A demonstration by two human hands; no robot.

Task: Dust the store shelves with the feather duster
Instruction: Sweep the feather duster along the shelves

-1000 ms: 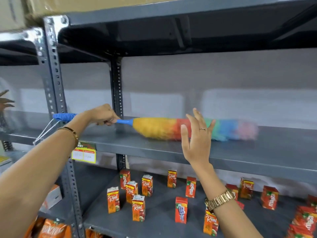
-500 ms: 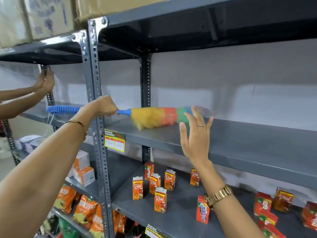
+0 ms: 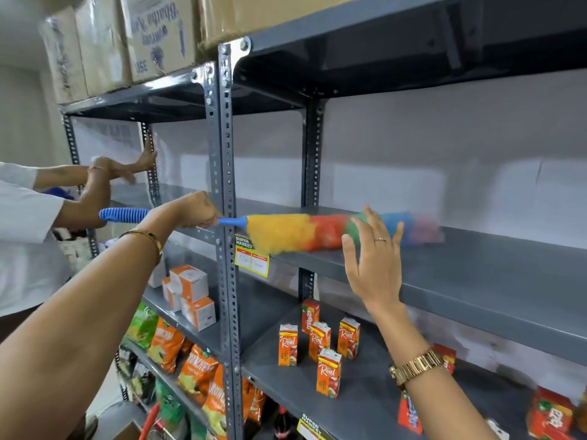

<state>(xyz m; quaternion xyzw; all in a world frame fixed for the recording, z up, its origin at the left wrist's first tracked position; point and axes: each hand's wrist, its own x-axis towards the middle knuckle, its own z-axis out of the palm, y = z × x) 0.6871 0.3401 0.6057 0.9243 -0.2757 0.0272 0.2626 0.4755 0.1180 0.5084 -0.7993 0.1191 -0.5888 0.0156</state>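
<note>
Now the left hand (image 3: 193, 209) has its fingers wrapped round the feather duster (image 3: 317, 231), while the right hand (image 3: 373, 268) hovers spread and empty. The view has swung left since a moment ago — the sweep continues along the grey shelf (image 3: 460, 281). The duster's long axis lies flat, head pointing to 3 o'clock.
</note>
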